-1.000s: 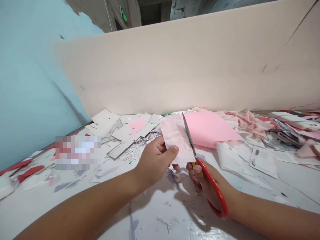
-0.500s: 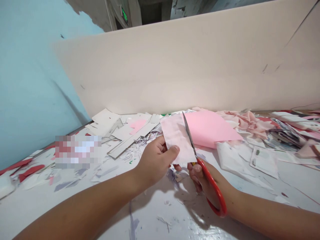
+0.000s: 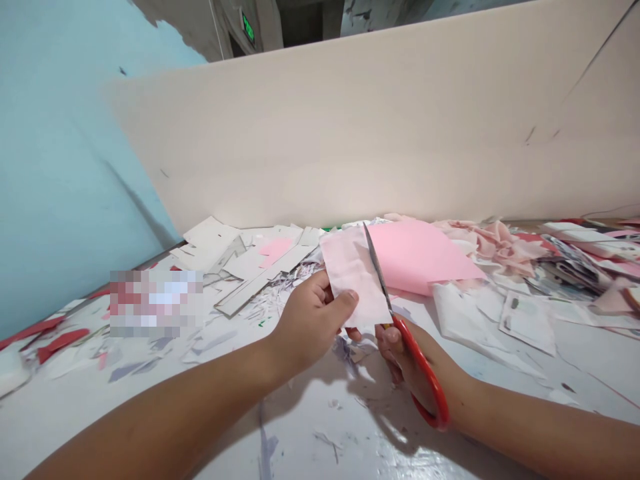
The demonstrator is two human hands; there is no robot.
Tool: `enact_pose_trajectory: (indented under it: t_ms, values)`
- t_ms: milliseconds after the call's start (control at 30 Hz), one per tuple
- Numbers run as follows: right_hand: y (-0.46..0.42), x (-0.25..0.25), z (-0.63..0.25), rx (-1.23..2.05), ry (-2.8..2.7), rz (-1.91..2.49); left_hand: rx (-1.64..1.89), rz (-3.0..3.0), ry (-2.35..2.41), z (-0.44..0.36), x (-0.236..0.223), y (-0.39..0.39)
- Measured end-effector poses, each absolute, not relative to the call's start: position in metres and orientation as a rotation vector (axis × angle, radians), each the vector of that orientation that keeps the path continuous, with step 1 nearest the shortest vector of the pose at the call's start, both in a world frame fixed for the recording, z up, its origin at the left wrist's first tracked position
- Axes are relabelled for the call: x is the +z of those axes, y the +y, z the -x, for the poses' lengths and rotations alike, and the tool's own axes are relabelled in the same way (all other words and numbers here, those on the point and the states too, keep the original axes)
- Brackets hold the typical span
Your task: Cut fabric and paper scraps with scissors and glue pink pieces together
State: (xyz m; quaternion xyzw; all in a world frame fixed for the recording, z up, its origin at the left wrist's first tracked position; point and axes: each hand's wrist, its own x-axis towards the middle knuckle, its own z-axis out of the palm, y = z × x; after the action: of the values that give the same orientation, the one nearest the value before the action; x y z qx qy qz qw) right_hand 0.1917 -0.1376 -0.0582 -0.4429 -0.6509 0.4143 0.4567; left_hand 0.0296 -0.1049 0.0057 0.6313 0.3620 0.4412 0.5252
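Note:
My left hand (image 3: 315,312) pinches a pale pink, slightly wrinkled rectangular piece (image 3: 353,270) between thumb and fingers; whether it is paper or cloth I cannot tell. Around the red-handled scissors (image 3: 423,365) my right hand (image 3: 407,353) is closed, with the fingers partly inside the loop. The metal blades point up and away, running along the right edge of the pale pink piece. Behind the blades lies a bigger bright pink sheet (image 3: 420,257) on the table.
White cardboard strips (image 3: 265,283) and shredded paper lie at the back left. Red scraps (image 3: 63,343) are spread on the far left. Crumpled peach fabric (image 3: 500,247) and white sheets (image 3: 527,321) cover the right. A pale upright panel (image 3: 360,133) closes off the table's back.
The scissors' red handle has shifted slightly left and up, and the handles look a little closer together. My left hand and the pale pink piece have hardly moved.

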Motion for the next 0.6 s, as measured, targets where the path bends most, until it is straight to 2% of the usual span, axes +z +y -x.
enact_pose_trajectory:
  t_ms: [600]
  values:
    - [-0.1355, -0.0605, -0.1929, 1.036, -1.63, 1.152, 1.051, -1.506, 0.846, -0.029, 0.004, -0.1045]
